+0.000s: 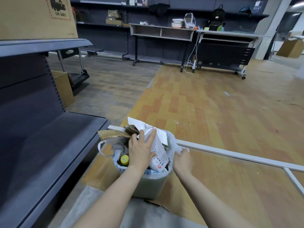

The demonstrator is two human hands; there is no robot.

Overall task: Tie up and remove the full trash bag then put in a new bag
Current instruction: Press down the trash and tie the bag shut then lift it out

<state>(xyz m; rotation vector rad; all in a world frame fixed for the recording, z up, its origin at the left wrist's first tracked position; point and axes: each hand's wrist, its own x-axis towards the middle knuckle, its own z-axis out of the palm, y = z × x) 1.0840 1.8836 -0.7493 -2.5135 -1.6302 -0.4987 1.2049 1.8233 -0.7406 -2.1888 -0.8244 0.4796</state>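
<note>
A small grey-green trash bin (148, 186) stands on the floor, lined with a white plastic trash bag (171, 142) stuffed full. Torn cardboard (113, 134), a white Staples paper bag (160, 155) and a yellow-capped bottle (124, 159) stick out of it. My left hand (140, 149) lies flat with straight fingers on the paper bag and cardboard, pressing on them. My right hand (182, 159) grips the bag's handle at the bin's right rim. The bag's other handle (101, 147) hangs loose on the left.
A dark metal shelf unit (41, 129) stands close on the left, with a cardboard box (36, 17) on top. A white metal frame (230, 155) lies on the floor to the right. Desks with clutter line the far wall; open wooden floor lies between.
</note>
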